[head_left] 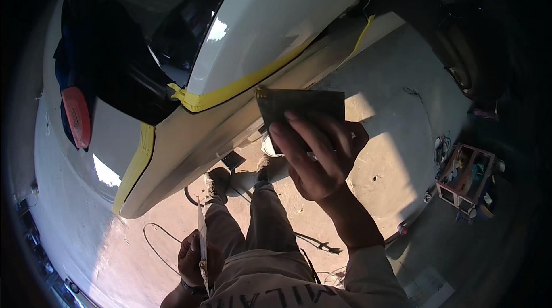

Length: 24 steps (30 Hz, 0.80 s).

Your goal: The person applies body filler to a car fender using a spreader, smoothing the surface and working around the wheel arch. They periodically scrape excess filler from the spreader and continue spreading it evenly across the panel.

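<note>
My right hand (322,152) is raised in front of the car's lower side. Its fingers are closed on a dark, flat, rectangular spreader (299,104) with yellowish residue at its upper left corner. Low on the left, my left hand (191,259) grips a thin flat plate (202,239), seen nearly edge-on. Some residue shows on that plate's lower part. A dull beige sill panel (198,132) runs along the car, just left of the spreader; I cannot tell whether they touch. Yellow masking tape (247,82) edges the glossy pale door (253,26) above it.
More yellow tape (137,161) borders the pale rear panel at left. A red rounded object (76,117) rests against dark material there. A white container (270,146) stands by my feet. Cables (313,242) lie on the floor. To the right stands a reddish open-framed trolley (467,176) with assorted items.
</note>
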{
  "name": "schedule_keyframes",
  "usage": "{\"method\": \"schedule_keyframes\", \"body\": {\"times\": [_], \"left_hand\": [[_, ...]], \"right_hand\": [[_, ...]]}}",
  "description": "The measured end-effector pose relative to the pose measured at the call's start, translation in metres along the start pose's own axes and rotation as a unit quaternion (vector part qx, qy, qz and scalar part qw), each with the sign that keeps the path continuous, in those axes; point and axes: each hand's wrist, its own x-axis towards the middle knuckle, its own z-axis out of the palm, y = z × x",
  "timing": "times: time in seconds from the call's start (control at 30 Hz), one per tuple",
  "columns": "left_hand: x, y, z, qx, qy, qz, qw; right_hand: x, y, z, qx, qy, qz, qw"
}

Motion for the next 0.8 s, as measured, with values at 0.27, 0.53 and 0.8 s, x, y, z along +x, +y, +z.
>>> {"method": "schedule_keyframes", "body": {"times": [0.27, 0.53, 0.8], "left_hand": [[0.019, -0.007, 0.023, 0.017, 0.020, -0.030, 0.999], [0.051, -0.014, 0.041, -0.044, 0.011, -0.012, 0.999], [0.021, -0.010, 0.024, -0.002, 0.066, -0.036, 0.997]], "right_hand": [[0.024, 0.042, -0.029, 0.216, 0.151, 0.150, 0.953], [-0.022, 0.000, -0.030, 0.421, -0.104, 0.398, 0.809], [0.018, 0.069, 0.030, 0.284, 0.240, 0.331, 0.867]]}}
